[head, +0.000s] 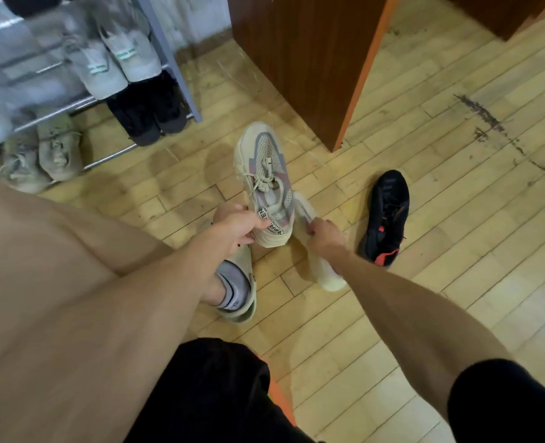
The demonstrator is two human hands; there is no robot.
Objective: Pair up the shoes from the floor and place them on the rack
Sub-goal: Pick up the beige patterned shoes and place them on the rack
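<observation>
Head-worn view, steeply downward (close range)

Home entryway: metal shoe rack, worn wood-plank floor, brown cabinet.

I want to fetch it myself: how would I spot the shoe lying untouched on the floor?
Find the brown cabinet with the orange edge. On the wooden floor in front of it, right of the person's right hand, lies the black shoe. Unlike the beige sneaker held nearby, it is dark with red-orange accents.
</observation>
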